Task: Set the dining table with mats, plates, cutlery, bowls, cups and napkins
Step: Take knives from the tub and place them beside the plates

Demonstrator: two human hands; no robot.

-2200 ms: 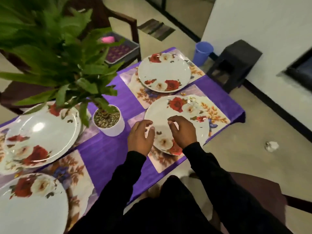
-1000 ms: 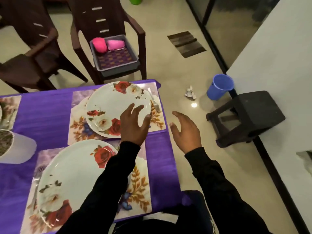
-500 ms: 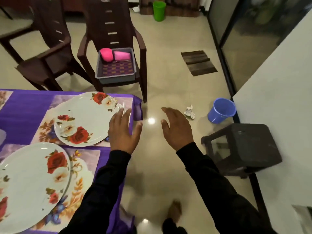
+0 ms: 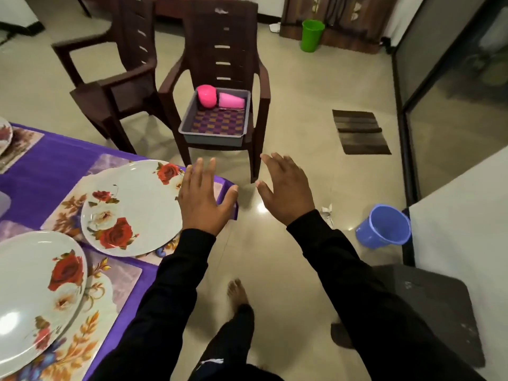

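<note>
Both hands, left hand (image 4: 204, 200) and right hand (image 4: 286, 188), have left the plates (image 4: 129, 207) on the table (image 4: 41, 171), released and empty; you now face the tray (image 4: 215, 119) holding pink cups (image 4: 231, 101).

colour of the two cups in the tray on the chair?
Both pink: the left cup a deeper hot pink, the right cup paler. Head view, the only one.

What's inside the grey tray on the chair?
The grey tray holds a pink bowl, a pink cup on its side, and a purple checkered liner. Anything beneath the liner is hidden.
</note>
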